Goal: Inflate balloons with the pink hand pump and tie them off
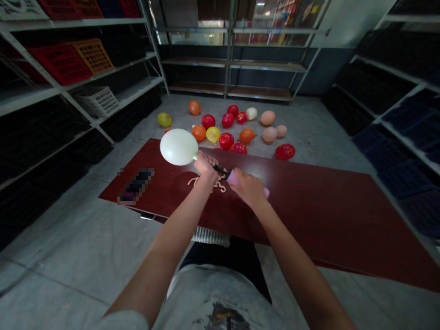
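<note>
A white inflated balloon [178,146] hangs over the far edge of the dark red table [309,215]. My left hand [206,167] pinches the balloon's neck where it meets the black nozzle [220,170] of a pink hand pump [233,178]. My right hand [245,187] grips that pump's body, which partly hides it. Just below my left hand, a tangle of pale string [206,182] lies on the tabletop. A dark rectangular object, blurred and possibly a phone [135,185], rests to the left.
Several inflated red, orange, yellow and pale balloons [220,128] lie on the concrete floor [68,256] beyond the table. Metal shelves with plastic crates [62,63] line the left side, and more shelving [388,137] stands on the right and back.
</note>
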Demonstrator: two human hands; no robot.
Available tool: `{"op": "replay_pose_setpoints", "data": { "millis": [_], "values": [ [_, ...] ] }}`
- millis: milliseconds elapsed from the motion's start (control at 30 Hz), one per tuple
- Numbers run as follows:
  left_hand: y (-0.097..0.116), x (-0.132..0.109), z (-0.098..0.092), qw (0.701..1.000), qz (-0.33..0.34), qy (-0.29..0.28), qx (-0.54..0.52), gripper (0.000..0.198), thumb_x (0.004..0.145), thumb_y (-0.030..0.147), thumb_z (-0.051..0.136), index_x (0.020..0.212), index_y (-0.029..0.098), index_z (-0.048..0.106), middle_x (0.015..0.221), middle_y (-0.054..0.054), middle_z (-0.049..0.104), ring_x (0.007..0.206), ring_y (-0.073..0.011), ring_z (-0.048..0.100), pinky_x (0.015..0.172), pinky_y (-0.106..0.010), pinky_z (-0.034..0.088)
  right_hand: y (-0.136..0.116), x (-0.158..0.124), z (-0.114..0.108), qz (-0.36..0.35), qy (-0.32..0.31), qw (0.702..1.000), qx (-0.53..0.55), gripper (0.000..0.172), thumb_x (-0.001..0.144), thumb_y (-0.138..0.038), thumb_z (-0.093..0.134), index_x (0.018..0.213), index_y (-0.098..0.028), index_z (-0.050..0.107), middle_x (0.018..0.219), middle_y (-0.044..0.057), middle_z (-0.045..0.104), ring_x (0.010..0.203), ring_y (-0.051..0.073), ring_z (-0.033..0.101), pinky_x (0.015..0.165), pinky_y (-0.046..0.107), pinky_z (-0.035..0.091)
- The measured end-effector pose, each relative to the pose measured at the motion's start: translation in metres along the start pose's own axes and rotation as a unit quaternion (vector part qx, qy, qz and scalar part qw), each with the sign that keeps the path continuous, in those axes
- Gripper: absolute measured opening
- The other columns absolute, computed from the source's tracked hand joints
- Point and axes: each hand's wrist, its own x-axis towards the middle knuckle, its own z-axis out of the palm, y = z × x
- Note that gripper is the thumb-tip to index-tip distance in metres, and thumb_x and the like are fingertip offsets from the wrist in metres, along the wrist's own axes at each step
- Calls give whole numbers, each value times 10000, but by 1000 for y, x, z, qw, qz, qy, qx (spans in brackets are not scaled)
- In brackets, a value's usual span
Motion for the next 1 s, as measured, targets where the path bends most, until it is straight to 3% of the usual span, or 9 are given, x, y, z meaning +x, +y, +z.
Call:
{"op": "replay_pose_setpoints", "data": {
  "millis": [233, 433, 633, 800, 1000],
  "values": [
    [24, 30, -11, 1000, 12, 21, -4, 414, 914, 173, 453, 612, 210, 173, 420, 91, 203, 317, -60, 209, 387, -225, 192, 25, -12, 13, -25, 8, 999, -22, 358, 904, -455, 595, 1173, -229, 522, 1030, 69, 699, 886, 231, 690, 681, 294, 428],
    [53, 38, -6, 1000, 21, 16, -9, 395, 930, 170, 417, 613, 210, 184, 426, 90, 194, 321, -62, 205, 395, -228, 202, 35, -11, 8, -33, 22, 999, -32, 433, 887, -511, 612, 1203, -229, 520, 1049, 80, 699, 896, 239, 689, 696, 304, 433],
    [67, 23, 2, 996, 78, -31, -36, 423, 961, 225, 421, 584, 208, 230, 431, 75, 213, 323, -74, 231, 380, -238, 219, 29, -3, -10, -20, 18, 999, -18, 444, 853, -517, 646, 1178, -236, 532, 1054, 75, 711, 875, 249, 693, 660, 305, 423],
    [71, 3, 4, 988, 137, -39, -50, 471, 985, 296, 449, 570, 212, 241, 423, 69, 224, 317, -78, 242, 372, -250, 221, 26, 0, -22, -21, 4, 1000, -16, 439, 833, -499, 662, 1157, -229, 540, 1044, 80, 719, 881, 261, 699, 646, 300, 406],
    [53, -33, 8, 989, 127, -61, -50, 514, 994, 300, 464, 539, 205, 244, 408, 66, 219, 317, -65, 229, 380, -248, 213, 6, 0, -36, -36, 1, 999, -1, 422, 831, -503, 645, 1124, -215, 548, 983, 101, 733, 875, 270, 704, 635, 296, 386]
  ]
}}
